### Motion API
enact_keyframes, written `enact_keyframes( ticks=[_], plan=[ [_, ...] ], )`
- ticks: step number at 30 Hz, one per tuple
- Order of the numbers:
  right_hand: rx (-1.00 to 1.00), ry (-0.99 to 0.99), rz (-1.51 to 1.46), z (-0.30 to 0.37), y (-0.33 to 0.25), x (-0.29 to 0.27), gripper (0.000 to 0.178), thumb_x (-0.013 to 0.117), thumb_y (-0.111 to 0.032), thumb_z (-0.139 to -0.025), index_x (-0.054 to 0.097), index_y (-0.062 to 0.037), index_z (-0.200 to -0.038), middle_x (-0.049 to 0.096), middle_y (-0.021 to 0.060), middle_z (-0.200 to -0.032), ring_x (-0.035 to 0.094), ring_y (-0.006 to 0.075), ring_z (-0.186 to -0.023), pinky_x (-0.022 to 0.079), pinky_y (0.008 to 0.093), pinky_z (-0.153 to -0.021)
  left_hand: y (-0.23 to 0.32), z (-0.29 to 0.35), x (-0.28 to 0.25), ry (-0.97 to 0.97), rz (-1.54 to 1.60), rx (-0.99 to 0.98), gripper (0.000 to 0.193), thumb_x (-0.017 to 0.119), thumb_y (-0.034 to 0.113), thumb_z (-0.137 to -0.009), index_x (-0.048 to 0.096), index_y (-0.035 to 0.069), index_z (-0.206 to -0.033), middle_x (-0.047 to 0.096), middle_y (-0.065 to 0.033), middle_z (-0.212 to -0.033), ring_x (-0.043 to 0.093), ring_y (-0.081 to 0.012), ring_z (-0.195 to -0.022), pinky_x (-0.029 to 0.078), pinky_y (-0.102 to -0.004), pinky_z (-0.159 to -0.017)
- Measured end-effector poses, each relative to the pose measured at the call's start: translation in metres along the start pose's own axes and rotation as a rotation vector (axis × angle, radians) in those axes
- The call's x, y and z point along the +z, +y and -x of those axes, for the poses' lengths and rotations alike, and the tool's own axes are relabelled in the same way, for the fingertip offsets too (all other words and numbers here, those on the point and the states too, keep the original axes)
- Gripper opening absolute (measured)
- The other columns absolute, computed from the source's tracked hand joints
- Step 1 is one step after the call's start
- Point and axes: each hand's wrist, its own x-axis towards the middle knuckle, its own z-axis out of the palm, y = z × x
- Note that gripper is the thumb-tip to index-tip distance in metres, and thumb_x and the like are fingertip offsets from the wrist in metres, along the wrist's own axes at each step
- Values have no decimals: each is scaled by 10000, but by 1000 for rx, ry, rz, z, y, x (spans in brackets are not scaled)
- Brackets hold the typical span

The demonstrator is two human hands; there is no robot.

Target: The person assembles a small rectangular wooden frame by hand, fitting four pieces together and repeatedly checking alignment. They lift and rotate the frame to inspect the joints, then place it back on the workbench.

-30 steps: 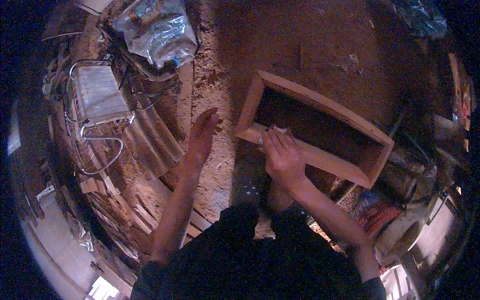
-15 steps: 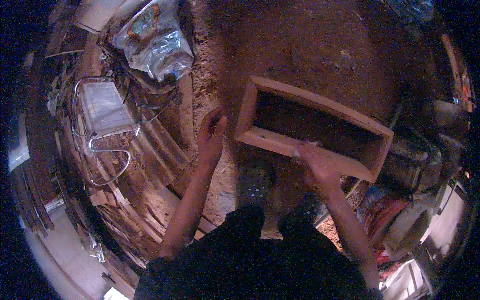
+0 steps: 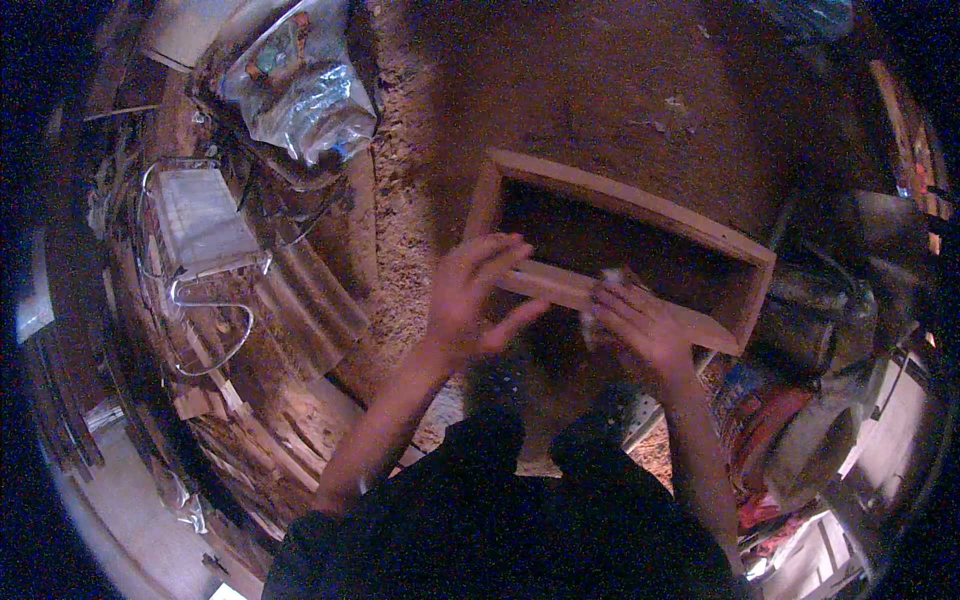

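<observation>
The fisheye camera is worn on the person's head and looks steeply down. It faces the wooden frame point(image 3: 558, 286) from above, at quite close range, and the person's dark clothing point(image 3: 500, 535) enters the view on this frame's near side.

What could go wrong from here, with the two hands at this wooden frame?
The left hand is open near the left corner of the wooden frame, apparently not gripping it, so the frame might shift if the right hand pushes hard. The pale wad under the right hand looks small, so that hand could slip onto bare wood and perhaps catch a splinter. The light is dim, so rough spots may be hard to see.
</observation>
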Motion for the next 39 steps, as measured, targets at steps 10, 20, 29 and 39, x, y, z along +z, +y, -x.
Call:
enact_keyframes(
  ticks=[10,20,29,39],
  plan=[
    [394,145,-448,28,8,11,287,722,-53,-847,705,-32,-1133,700,155,-1195,655,303,-1154,494,419,-1028,49,-15,73,-402,117,73,613,697,329,-882,532,-53,-1332,547,-229,-1391,497,-408,-1317,379,-497,-1134],
    [688,694,-261,52,32,-14,208,649,7,-922,720,0,-1117,746,99,-1103,684,196,-1063,501,329,-985,50,-23,99,-630,-210,260,460,666,102,-781,600,-6,-1223,650,-192,-1225,563,-361,-1241,419,-511,-1084],
    [625,694,40,56,53,5,216,654,32,-918,726,-16,-1117,744,124,-1104,697,222,-1046,516,346,-971,1,-24,20,-112,-5,-236,418,679,166,-851,622,62,-1252,673,-201,-1164,638,-395,-1095,511,-463,-947],
    [609,656,80,54,56,10,203,662,22,-916,718,-8,-1109,744,131,-1071,709,221,-1001,542,332,-913,-61,-68,5,-212,-278,-700,526,660,405,-932,613,26,-1294,687,-258,-1124,660,-440,-1043,522,-479,-922]
  ],
)
